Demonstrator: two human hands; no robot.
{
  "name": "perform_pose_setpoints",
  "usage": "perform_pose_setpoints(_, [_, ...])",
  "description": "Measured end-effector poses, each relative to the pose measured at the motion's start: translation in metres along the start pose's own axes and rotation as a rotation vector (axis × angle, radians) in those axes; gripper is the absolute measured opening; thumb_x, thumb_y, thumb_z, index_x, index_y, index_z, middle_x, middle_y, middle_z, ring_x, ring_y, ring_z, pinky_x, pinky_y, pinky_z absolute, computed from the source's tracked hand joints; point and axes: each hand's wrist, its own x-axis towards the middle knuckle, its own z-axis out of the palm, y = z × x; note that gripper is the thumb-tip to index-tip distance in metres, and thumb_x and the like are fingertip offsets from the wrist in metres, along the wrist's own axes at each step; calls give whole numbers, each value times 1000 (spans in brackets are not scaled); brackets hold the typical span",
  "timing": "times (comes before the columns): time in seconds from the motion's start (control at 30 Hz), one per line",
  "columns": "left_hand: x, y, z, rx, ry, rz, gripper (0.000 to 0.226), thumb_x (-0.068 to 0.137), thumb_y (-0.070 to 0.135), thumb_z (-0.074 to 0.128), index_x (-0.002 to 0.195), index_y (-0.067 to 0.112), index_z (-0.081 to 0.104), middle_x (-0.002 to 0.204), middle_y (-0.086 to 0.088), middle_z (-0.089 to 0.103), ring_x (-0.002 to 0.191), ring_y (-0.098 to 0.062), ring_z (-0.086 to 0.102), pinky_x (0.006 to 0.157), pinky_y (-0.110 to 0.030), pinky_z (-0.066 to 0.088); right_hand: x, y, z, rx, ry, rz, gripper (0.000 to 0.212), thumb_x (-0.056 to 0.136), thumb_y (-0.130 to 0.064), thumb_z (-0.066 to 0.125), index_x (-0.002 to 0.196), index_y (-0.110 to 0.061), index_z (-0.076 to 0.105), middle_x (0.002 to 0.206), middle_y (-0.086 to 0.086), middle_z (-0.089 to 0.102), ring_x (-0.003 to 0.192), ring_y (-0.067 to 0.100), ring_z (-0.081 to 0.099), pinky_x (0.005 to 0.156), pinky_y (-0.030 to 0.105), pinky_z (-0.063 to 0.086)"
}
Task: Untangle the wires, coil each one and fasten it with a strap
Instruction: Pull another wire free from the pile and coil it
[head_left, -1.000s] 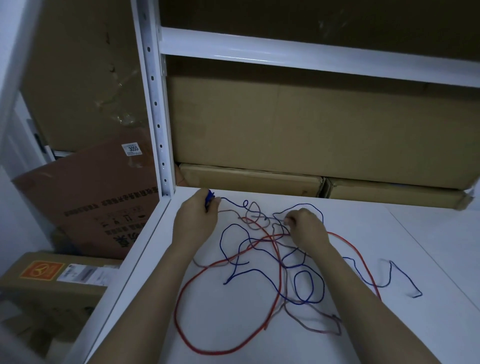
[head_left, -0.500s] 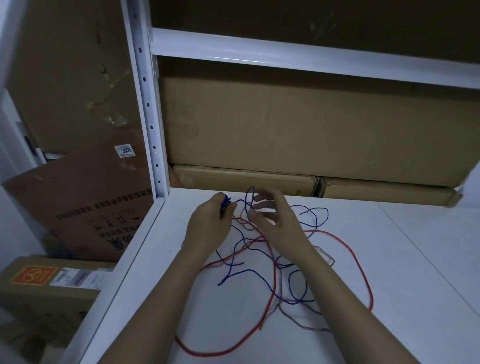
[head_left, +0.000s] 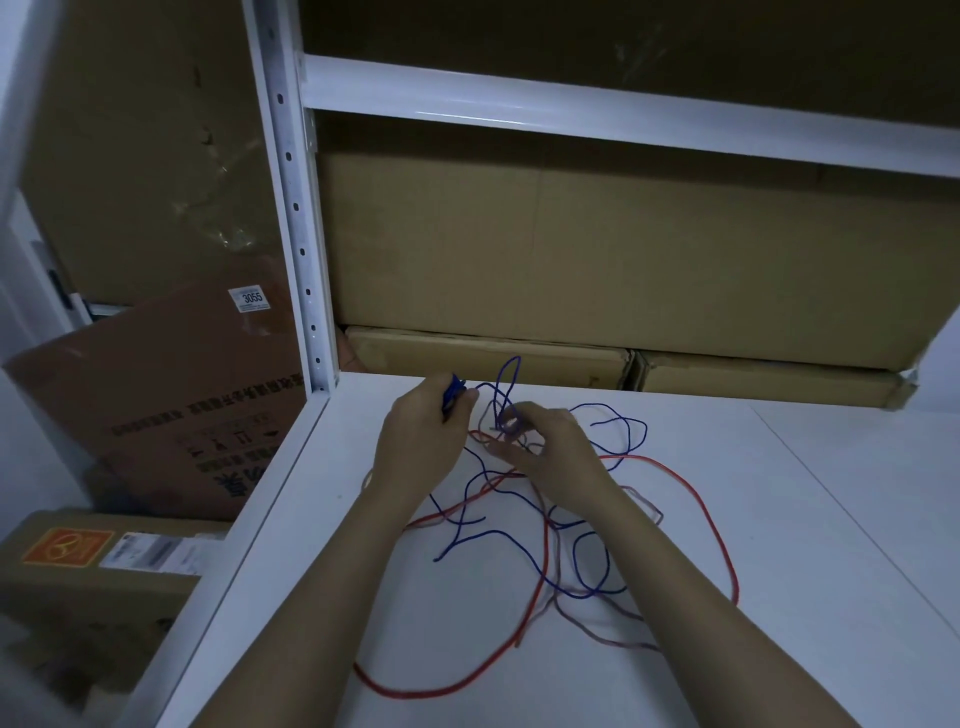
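Pinched in the left hand (head_left: 423, 441) is a small bundle of blue wire (head_left: 453, 389), fingers and thumb curled round it, so that grip is closed on the part already gathered. From that bundle the blue wire runs right to a tall narrow loop standing upright above the right hand (head_left: 550, 447), whose fingertips (head_left: 511, 423) pinch at the base of the loop, as best I can tell in the dim light. Everything the next move depends on lies on the near side of the bundle: the loose length of the blue wire trails toward the person, crossing the red wire (head_left: 719, 525) and a pale pinkish wire (head_left: 613, 618) several times. I judge the right hand is nearer the knot and better placed to feed slack toward the bundle. The whole tangle lies on the white shelf (head_left: 805, 519), with cardboard boxes (head_left: 623, 260) stacked beyond the bundle.
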Motion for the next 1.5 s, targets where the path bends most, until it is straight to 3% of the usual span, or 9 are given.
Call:
perform_pose_setpoints(0.23, [-1,0,3,-48,37,-19,43,96,23,56,63,21,29,54,2,30,52,-10,36,49,-17,29,-10,-6,-11,53,27,-106,12,93,-20,61,82,-26,62,73,-15,62,72,-4,57,62,14,41])
perform_pose_setpoints(0.37, [-1,-4,0,-38,38,-24,43,96,23,55,63,23,28,53,4,30,51,-7,38,49,-16,30,-16,-9,-32,426,394,-57,29,94,-13,56,78,-36,63,64,-6,63,52,10,55,48,19,42])
perform_pose_setpoints(0.53, [-7,4,6,-70,-102,92,41,95,23,59,64,23,31,53,7,30,51,-8,36,51,-18,30,27,-27,-62,281,657,43,20,93,-23,59,74,-26,62,55,-6,63,52,12,60,54,23,48])
perform_pose_setpoints(0.7, [-11,15,5,-193,-65,140,40,94,17,60,64,26,34,53,7,30,50,-6,35,50,-14,30,56,-20,-61,-266,122,-78,20,96,-20,53,101,-22,73,100,11,70,94,26,61,76,36,50])
perform_pose_setpoints(0.83, [-7,14,-2,-171,4,139,43,94,15,58,63,26,31,54,5,28,51,-10,32,50,-17,28,42,-1,-42,-201,-405,30,28,96,-12,55,121,-16,66,112,4,69,100,18,64,84,26,49])
perform_pose_setpoints(1.03, [-6,3,1,-120,-53,107,41,94,17,58,64,26,31,53,6,28,51,-7,36,50,-16,28,17,-6,-30,281,130,-18,29,93,-2,51,108,-20,68,107,-6,69,97,4,61,77,13,46])
perform_pose_setpoints(1.2, [-5,5,5,-108,-63,126,40,93,15,59,65,30,35,52,7,31,51,-6,38,49,-16,29,17,-29,-26,378,33,-17,6,90,-25,65,88,-30,64,84,-15,72,84,-1,65,71,11,48])
perform_pose_setpoints(1.37, [-3,-2,5,-12,-40,99,33,95,20,57,69,20,37,52,5,31,48,-13,32,48,-23,24,22,-27,-32,362,-29,122,26,100,-9,43,85,-22,59,74,0,69,85,18,71,84,36,57])
perform_pose_setpoints(1.5, [-2,-8,2,38,35,62,25,96,19,55,75,13,42,52,4,34,47,-11,33,49,-18,30,24,-26,-37,663,0,260,38,97,7,27,83,-10,59,60,2,49,49,8,54,59,19,53])
